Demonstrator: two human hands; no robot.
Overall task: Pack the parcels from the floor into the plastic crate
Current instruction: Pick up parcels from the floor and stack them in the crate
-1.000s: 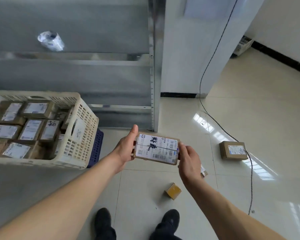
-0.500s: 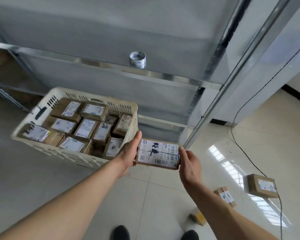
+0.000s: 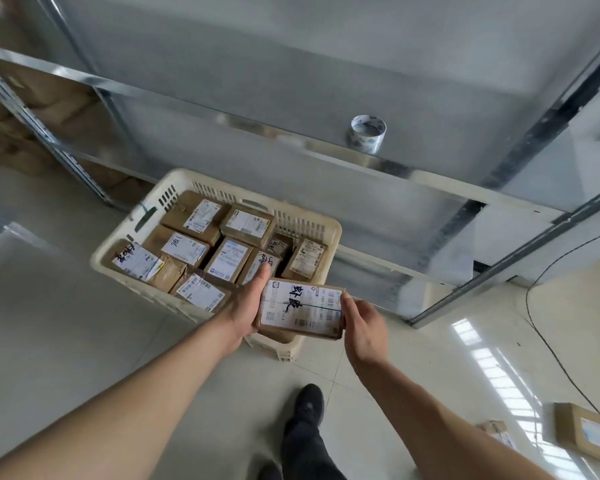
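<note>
I hold a flat brown parcel [image 3: 300,310] with a white label and black handwriting between both hands, above the near right corner of the cream plastic crate [image 3: 181,178]. My left hand [image 3: 246,304] grips its left end, thumb up along the edge. My right hand [image 3: 362,327] grips its right end. The crate stands on the floor and holds several labelled brown parcels [image 3: 227,259].
Metal shelving [image 3: 291,140] rises behind the crate, with a roll of tape [image 3: 366,133] on a shelf. Two more parcels [image 3: 584,433] lie on the tiled floor at the lower right. A black cable [image 3: 548,344] runs across the floor. My shoe [image 3: 309,403] is below the crate.
I have turned left and stepped toward the crate. The parcel, still held by both hands, has come over the crate's near right corner. The floor parcels slid toward the lower right.
</note>
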